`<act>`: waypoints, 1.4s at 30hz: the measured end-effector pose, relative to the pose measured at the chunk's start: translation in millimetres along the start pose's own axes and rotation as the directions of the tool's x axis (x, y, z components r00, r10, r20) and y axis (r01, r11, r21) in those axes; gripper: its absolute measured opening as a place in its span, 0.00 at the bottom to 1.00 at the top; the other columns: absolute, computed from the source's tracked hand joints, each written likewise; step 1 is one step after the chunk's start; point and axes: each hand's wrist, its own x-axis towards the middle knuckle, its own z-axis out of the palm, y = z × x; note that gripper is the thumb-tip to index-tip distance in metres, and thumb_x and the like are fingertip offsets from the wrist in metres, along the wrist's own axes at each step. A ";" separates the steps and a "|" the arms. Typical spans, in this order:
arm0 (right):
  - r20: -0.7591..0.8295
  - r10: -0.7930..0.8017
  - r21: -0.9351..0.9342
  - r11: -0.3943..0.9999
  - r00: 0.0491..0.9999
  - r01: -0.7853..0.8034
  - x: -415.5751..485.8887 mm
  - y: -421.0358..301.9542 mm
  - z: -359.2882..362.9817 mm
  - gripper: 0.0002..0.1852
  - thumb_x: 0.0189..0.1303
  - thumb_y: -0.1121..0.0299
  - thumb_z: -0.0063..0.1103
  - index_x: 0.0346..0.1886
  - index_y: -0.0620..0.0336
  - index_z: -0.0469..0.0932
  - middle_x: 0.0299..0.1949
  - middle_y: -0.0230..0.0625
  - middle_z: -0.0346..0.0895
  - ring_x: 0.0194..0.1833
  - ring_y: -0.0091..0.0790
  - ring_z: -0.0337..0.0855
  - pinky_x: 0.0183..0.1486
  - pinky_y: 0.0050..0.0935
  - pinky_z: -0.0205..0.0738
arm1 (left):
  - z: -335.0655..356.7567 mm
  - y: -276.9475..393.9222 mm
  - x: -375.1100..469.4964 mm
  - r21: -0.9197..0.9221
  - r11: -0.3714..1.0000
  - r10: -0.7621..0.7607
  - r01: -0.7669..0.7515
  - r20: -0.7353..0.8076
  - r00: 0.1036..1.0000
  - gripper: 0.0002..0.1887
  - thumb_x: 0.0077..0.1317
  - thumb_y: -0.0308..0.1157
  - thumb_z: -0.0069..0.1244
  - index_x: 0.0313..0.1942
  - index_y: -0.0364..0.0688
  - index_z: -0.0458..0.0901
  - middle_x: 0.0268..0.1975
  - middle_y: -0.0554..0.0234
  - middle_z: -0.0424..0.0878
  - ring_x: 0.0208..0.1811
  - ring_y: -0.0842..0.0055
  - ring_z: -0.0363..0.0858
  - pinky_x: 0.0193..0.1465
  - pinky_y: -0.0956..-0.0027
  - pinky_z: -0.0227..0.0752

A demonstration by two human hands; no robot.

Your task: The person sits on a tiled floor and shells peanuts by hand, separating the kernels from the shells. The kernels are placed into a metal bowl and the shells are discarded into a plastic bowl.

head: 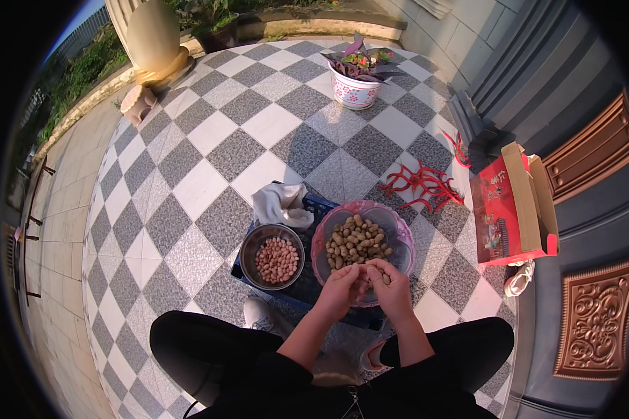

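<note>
Both hands meet over the near side of a pink-rimmed plastic bowl (318, 230) that holds unshelled peanuts (354, 238). My left hand (343, 285) and my right hand (390, 288) press their thumbs and fingertips together around what looks like a single peanut, mostly hidden by the fingers. Left of that bowl stands a stainless steel bowl (246, 264) with shelled pink peanut kernels (278, 259) in it. The two bowls rest side by side on a dark blue plastic crate (306, 293).
A crumpled whitish cloth (279, 204) lies on the crate's far left corner. Red chili peppers (424, 183) are spread on the checkered tile floor (199, 188). To the right, an opened red cardboard box (495, 214) stands by a dark door (545, 298). Farther off is a potted plant (356, 86).
</note>
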 end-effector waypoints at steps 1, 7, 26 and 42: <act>0.004 0.037 0.044 0.998 0.999 -0.038 1.9 2.4 -1.8 0.10 0.59 0.70 0.51 0.40 0.67 0.74 0.28 0.32 0.76 0.26 0.19 0.74 0.28 0.16 0.69 | -1.1 0.4 -0.2 -0.017 1.000 0.002 -0.002 0.028 1.000 0.15 0.68 0.37 0.34 0.43 0.37 0.73 0.27 0.69 0.72 0.23 0.84 0.67 0.24 0.80 0.60; 0.053 0.297 0.331 0.895 0.953 -0.298 5.6 -1.8 -7.9 0.12 0.58 0.67 0.52 0.42 0.63 0.72 0.23 0.29 0.72 0.16 0.16 0.67 0.11 0.13 0.54 | 1.9 10.4 -3.0 -0.127 0.991 -0.036 0.049 0.106 0.994 0.16 0.68 0.35 0.34 0.47 0.33 0.71 0.33 0.65 0.75 0.26 0.83 0.70 0.26 0.79 0.64; 0.364 0.193 0.875 0.263 0.911 -0.406 6.4 21.5 -20.0 0.15 0.57 0.70 0.44 0.49 0.56 0.69 0.36 0.37 0.72 0.27 0.28 0.71 0.11 0.18 0.57 | -64.2 56.7 -5.2 0.972 -0.173 0.928 0.160 0.106 0.358 0.03 0.51 0.27 0.50 0.28 0.43 0.78 0.31 0.68 0.79 0.39 0.66 0.72 0.43 0.65 0.61; 0.336 0.243 0.866 0.301 0.910 -0.400 8.5 23.0 -19.5 0.09 0.57 0.73 0.48 0.41 0.54 0.70 0.36 0.33 0.71 0.33 0.29 0.75 0.10 0.16 0.56 | -22.5 21.5 -2.2 0.806 -0.586 0.507 0.085 0.283 0.814 0.06 0.47 0.33 0.50 0.27 0.46 0.76 0.30 0.67 0.75 0.39 0.70 0.69 0.38 0.63 0.58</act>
